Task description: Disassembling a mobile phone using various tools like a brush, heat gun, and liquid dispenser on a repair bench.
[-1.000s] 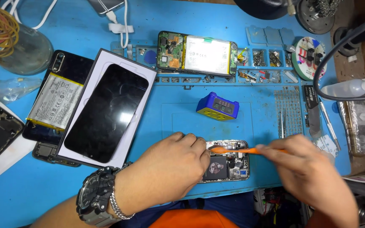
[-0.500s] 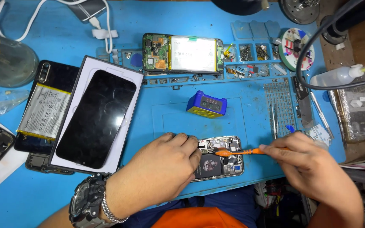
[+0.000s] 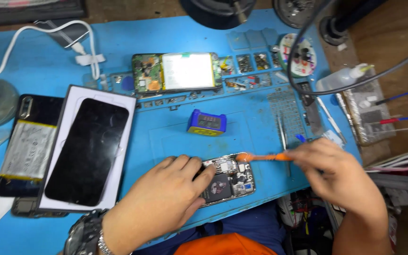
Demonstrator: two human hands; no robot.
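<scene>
My left hand (image 3: 159, 208) lies flat over the near end of an opened phone with its back cover off and circuit boards bare (image 3: 227, 182), fingers spread and pressing it down onto the blue silicone work mat (image 3: 166, 137) that covers the table; the fingers are not curled around anything, only holding the phone still from above. The phone sits at the near edge of the mat, right in front of me, tilted a little. My right hand (image 3: 341, 174) is closed on a slim orange-handled brush (image 3: 260, 157), pinched between thumb and fingers, its orange tip touching the upper right corner of the phone's exposed board. A metal wristwatch (image 3: 83, 233) sits on my left wrist. Just beyond the phone stands a small blue and yellow box-shaped tool (image 3: 207, 123). To the left lies a black glass phone screen on a white tray (image 3: 88, 151), and beside that a dark phone with a silver battery (image 3: 27, 148). Farther back rests another opened phone with a white battery and green board (image 3: 178, 72).
</scene>
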